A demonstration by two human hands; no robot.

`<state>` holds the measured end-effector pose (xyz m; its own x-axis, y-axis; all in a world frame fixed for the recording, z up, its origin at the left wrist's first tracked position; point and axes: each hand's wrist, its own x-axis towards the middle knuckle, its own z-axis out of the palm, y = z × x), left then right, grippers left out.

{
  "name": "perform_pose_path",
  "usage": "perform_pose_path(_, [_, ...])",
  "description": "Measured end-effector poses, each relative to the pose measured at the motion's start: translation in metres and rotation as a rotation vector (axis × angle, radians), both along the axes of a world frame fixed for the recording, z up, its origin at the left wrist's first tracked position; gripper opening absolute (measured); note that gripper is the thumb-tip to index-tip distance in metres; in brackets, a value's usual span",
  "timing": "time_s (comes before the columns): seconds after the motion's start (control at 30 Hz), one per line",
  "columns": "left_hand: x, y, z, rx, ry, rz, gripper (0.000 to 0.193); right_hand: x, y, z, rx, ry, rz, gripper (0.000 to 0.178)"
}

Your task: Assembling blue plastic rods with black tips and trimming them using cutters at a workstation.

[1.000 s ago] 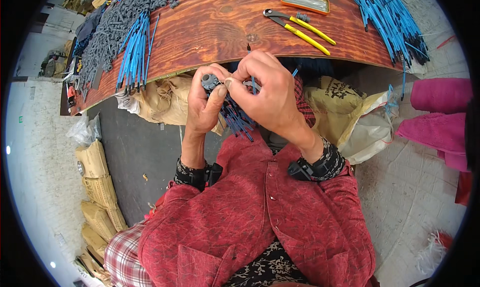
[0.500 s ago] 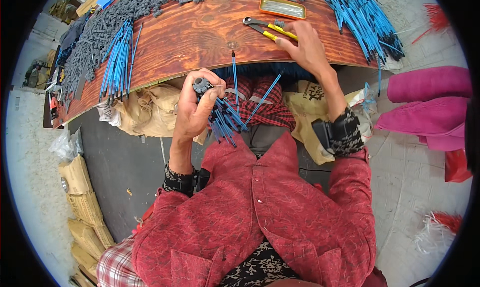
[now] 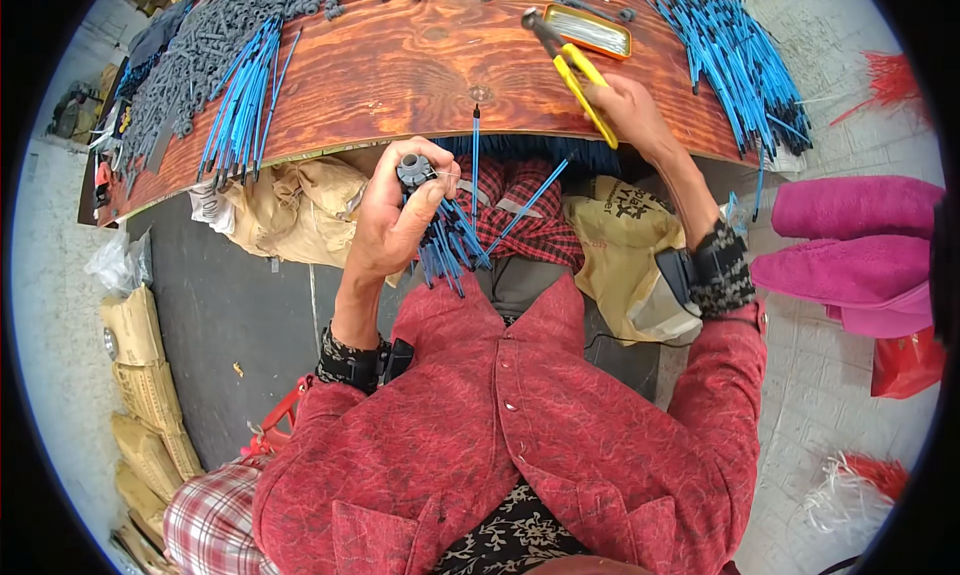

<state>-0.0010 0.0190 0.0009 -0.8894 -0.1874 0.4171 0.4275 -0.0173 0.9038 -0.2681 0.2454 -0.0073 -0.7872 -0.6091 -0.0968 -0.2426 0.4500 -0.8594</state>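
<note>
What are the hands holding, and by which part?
Left hand: a round dark-grey plastic piece, by its sides; any grip on the thin blue rods below is hidden. Right hand: dark metal pliers, by their long yellow handles.

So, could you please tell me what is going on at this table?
A person in a red jacket is at a wooden table. Their left grip holds a round grey part, with blue rods bunched just below. Their right grip holds yellow-handled pliers over the table, away from that part. Grey pieces are heaped towards the left, and more rods lie at the right.
</note>
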Motion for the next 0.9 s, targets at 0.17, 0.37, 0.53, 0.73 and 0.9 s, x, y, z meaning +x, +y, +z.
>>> perform_pose_path(0.17, [-0.006, 0.003, 0.0, -0.023, -0.052, 0.049, 0.038, 0.083, 0.018, 0.068, -0.161, -0.339, 0.287, 0.037])
perform_pose_path(0.37, [-0.011, 0.007, -0.002, -0.066, -0.083, 0.07, 0.041, 0.121, 0.035, 0.084, -0.004, 0.153, 0.425, 0.019])
perform_pose_path(0.53, [-0.011, 0.01, 0.002, -0.104, -0.156, 0.078, 0.037, 0.126, 0.044, 0.097, 0.252, 0.793, 0.46, 0.047])
perform_pose_path(0.73, [-0.011, 0.013, 0.002, -0.107, -0.155, 0.078, 0.032, 0.125, 0.042, 0.106, 0.303, 0.817, 0.478, 0.051])
perform_pose_path(0.9, [-0.01, 0.011, 0.001, -0.142, -0.131, 0.096, 0.033, 0.127, 0.039, 0.112, 0.302, 0.866, 0.492, 0.05])
